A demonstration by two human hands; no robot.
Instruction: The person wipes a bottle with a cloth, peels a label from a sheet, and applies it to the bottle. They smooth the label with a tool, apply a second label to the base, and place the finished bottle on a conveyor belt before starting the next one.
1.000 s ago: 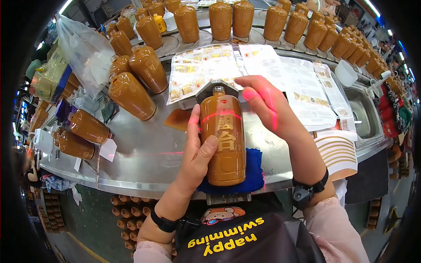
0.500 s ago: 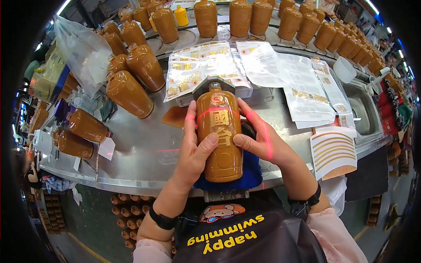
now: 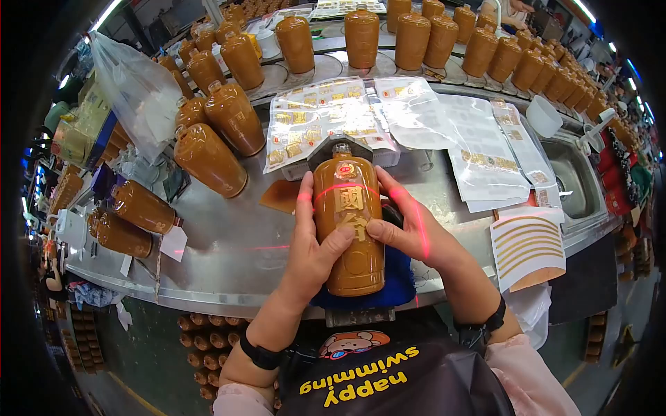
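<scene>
A glossy brown bottle (image 3: pixel 350 267) with gold characters and a red round emblem lies on a blue cloth (image 3: pixel 400 277), its neck in a dark angled holder (image 3: pixel 321 152). My left hand (image 3: pixel 311 239) wraps its left side, thumb on the lower gold character. On the other side my right hand (image 3: pixel 414 225) grips it, thumb also pressed on that character. Red laser lines cross the bottle and both hands. Just beyond the holder are sheets of gold and red stickers (image 3: pixel 298 125).
Brown bottles (image 3: pixel 295 45) line a conveyor at the back; more bottles (image 3: pixel 210 161) stand at left near a plastic bag (image 3: pixel 132 83). To the right are a sheet of curved gold strips (image 3: pixel 528 243), backing sheets (image 3: pixel 479 149) and a sink (image 3: pixel 576 173). Another person's hand (image 3: pixel 520 7) shows at top right.
The conveyor bottles have shifted position along the back. The view has tilted slightly, so the bench things sit lower. Both hands keep their hold on the bottle, thumbs over the lower character.
</scene>
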